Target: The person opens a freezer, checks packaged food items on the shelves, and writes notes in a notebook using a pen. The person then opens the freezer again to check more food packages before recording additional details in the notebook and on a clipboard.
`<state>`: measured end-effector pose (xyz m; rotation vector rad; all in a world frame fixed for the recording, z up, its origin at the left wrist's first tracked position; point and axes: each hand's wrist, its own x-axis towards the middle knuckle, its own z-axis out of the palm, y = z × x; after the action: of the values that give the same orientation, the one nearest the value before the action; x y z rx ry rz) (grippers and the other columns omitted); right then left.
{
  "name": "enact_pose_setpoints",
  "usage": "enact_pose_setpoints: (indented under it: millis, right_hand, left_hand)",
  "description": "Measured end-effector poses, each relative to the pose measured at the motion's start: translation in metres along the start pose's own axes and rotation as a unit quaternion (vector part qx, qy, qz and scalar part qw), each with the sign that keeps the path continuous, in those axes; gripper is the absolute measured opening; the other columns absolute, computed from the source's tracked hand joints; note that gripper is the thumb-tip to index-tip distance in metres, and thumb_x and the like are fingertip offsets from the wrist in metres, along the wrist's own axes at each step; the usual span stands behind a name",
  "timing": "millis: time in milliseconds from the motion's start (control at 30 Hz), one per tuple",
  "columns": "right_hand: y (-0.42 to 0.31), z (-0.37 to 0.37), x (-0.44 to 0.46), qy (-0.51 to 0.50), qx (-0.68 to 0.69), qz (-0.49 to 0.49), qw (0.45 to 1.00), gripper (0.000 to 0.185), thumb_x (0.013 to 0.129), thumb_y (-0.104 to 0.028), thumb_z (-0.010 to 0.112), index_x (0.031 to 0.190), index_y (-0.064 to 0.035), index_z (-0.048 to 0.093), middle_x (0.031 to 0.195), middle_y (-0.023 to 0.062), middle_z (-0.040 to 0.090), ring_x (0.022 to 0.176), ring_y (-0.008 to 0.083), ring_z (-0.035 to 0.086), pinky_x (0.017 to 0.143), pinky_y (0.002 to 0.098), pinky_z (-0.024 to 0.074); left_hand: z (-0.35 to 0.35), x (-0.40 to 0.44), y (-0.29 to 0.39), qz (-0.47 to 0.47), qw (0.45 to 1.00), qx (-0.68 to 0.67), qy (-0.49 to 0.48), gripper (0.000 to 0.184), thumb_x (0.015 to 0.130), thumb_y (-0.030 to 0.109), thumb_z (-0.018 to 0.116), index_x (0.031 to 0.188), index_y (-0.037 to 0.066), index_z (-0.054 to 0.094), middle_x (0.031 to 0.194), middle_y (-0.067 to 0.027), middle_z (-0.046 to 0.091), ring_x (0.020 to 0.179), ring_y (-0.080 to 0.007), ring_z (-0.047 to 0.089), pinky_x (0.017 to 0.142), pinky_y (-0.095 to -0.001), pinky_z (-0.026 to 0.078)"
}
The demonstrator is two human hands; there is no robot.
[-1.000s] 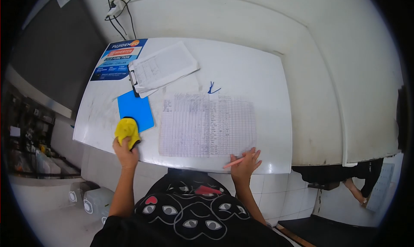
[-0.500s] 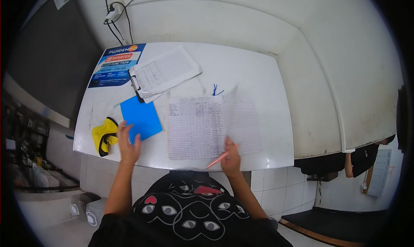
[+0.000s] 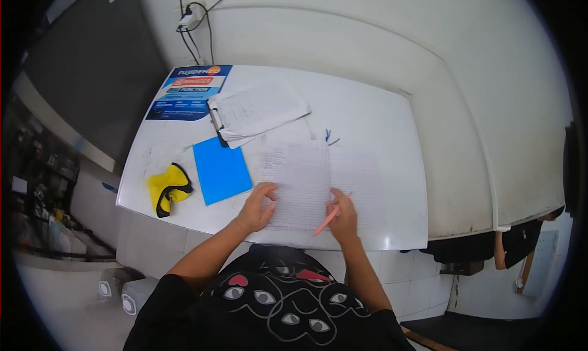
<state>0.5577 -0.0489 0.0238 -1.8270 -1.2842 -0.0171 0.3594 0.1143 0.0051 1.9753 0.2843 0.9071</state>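
A ruled record book [image 3: 297,192] lies open on the white table, with writing in the upper part of its left page and blue string at its top edge. My left hand [image 3: 256,209] is at the left page's edge, fingers curved and apart, holding nothing. In my right hand [image 3: 345,219] is a pink pen [image 3: 325,221], slanting down to the left over the book's lower middle. A blue notebook [image 3: 222,170] lies left of the book, just beyond my left hand. Farther left is a crumpled yellow cloth [image 3: 168,185] with black edging.
A clipboard [image 3: 217,125] with loose papers [image 3: 263,109] lies behind the blue notebook. A blue printed freezer sheet [image 3: 188,94] covers the table's [image 3: 380,121] back left corner. Cables hang from a wall socket [image 3: 191,17]. A person in black [image 3: 520,244] is at far right.
A blurred page that was upright at my right hand now lies flat on the left side. My left hand has moved right, from the blue notebook to the record book.
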Motion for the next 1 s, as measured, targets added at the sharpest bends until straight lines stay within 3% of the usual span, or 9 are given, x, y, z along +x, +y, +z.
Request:
enact_pose_setpoints:
  millis: [133, 367, 467, 567, 733, 833, 867, 933, 1000]
  right_hand:
    - [0.036, 0.011, 0.017, 0.013, -0.017, -0.065, 0.998, 0.037, 0.076, 0.001, 0.061, 0.112, 0.0001, 0.051, 0.089, 0.0168, 0.058, 0.084, 0.0348, 0.058, 0.077, 0.0437, 0.0479]
    - [0.028, 0.044, 0.048, -0.049, -0.051, -0.029, 0.997, 0.036, 0.075, 0.001, 0.063, 0.109, 0.0011, 0.051, 0.090, 0.0174, 0.057, 0.101, 0.0403, 0.053, 0.088, 0.0463, 0.0435]
    - [0.023, 0.060, 0.051, -0.070, -0.054, -0.070, 0.994, 0.041, 0.075, 0.001, 0.063, 0.113, 0.0014, 0.050, 0.089, 0.0168, 0.057, 0.105, 0.0397, 0.052, 0.087, 0.0465, 0.0437]
    - [0.018, 0.073, 0.056, -0.102, -0.020, -0.091, 0.990, 0.039, 0.075, 0.002, 0.063, 0.112, 0.0008, 0.051, 0.090, 0.0168, 0.058, 0.106, 0.0379, 0.054, 0.088, 0.0433, 0.0441]
    - [0.014, 0.088, 0.063, -0.116, 0.245, 0.041, 0.962, 0.028, 0.087, -0.005, 0.054, 0.114, -0.0007, 0.050, 0.090, 0.0119, 0.060, 0.098, 0.0250, 0.060, 0.082, 0.0334, 0.0464]
    - [0.019, 0.090, 0.075, -0.101, 0.349, 0.147, 0.920, 0.025, 0.094, -0.018, 0.043, 0.109, -0.0004, 0.053, 0.088, 0.0110, 0.062, 0.089, 0.0197, 0.060, 0.077, 0.0289, 0.0461]
    - [0.021, 0.090, 0.079, -0.096, 0.376, 0.187, 0.903, 0.030, 0.097, -0.023, 0.039, 0.106, -0.0001, 0.055, 0.088, 0.0112, 0.063, 0.085, 0.0185, 0.060, 0.076, 0.0277, 0.0458]
    - [0.031, 0.091, 0.090, -0.062, 0.312, 0.162, 0.934, 0.033, 0.097, -0.025, 0.037, 0.099, 0.0005, 0.058, 0.081, 0.0091, 0.061, 0.077, 0.0152, 0.057, 0.071, 0.0258, 0.0445]
    - [0.036, 0.093, 0.100, -0.044, 0.269, 0.146, 0.951, 0.033, 0.096, -0.022, 0.038, 0.092, 0.0016, 0.060, 0.077, 0.0081, 0.061, 0.072, 0.0136, 0.056, 0.067, 0.0253, 0.0445]
  left_hand:
    - [0.001, -0.002, -0.002, -0.001, 1.000, -0.017, -0.003, 0.033, 0.082, 0.008, 0.055, 0.112, -0.002, 0.049, 0.098, -0.0126, 0.054, 0.070, -0.0175, 0.050, 0.074, -0.0292, 0.044]
    - [-0.010, 0.000, -0.001, -0.024, 0.998, 0.002, -0.057, 0.025, 0.081, 0.008, 0.056, 0.105, 0.001, 0.053, 0.094, -0.0100, 0.055, 0.063, -0.0163, 0.048, 0.060, -0.0268, 0.043]
    - [-0.010, 0.007, -0.003, -0.024, 0.998, 0.008, -0.065, 0.024, 0.081, 0.007, 0.057, 0.103, 0.002, 0.054, 0.091, -0.0096, 0.055, 0.062, -0.0169, 0.048, 0.058, -0.0273, 0.043]
    - [-0.004, 0.018, -0.007, -0.022, 0.997, -0.012, -0.068, 0.021, 0.081, 0.007, 0.057, 0.101, 0.002, 0.054, 0.086, -0.0102, 0.055, 0.061, -0.0178, 0.049, 0.058, -0.0282, 0.043]
    - [0.005, 0.042, -0.015, -0.055, 0.992, -0.043, -0.101, 0.018, 0.081, 0.008, 0.056, 0.098, 0.002, 0.055, 0.078, -0.0100, 0.055, 0.060, -0.0203, 0.051, 0.056, -0.0303, 0.044]
    - [0.007, 0.041, -0.028, -0.086, 0.989, -0.048, -0.112, 0.019, 0.082, 0.014, 0.053, 0.097, 0.002, 0.054, 0.077, -0.0089, 0.054, 0.061, -0.0222, 0.053, 0.093, -0.0401, 0.043]
    - [0.006, 0.040, -0.032, -0.078, 0.989, -0.050, -0.115, 0.020, 0.082, 0.015, 0.054, 0.096, 0.002, 0.054, 0.077, -0.0085, 0.053, 0.061, -0.0217, 0.053, 0.097, -0.0422, 0.040]
    - [0.005, 0.038, -0.038, -0.062, 0.989, -0.053, -0.122, 0.021, 0.081, 0.017, 0.055, 0.096, 0.002, 0.054, 0.076, -0.0077, 0.052, 0.059, -0.0207, 0.052, 0.104, -0.0464, 0.032]
    - [0.005, 0.038, -0.041, -0.063, 0.989, -0.056, -0.122, 0.022, 0.080, 0.018, 0.055, 0.095, 0.002, 0.054, 0.076, -0.0072, 0.052, 0.056, -0.0195, 0.051, 0.104, -0.0471, 0.033]
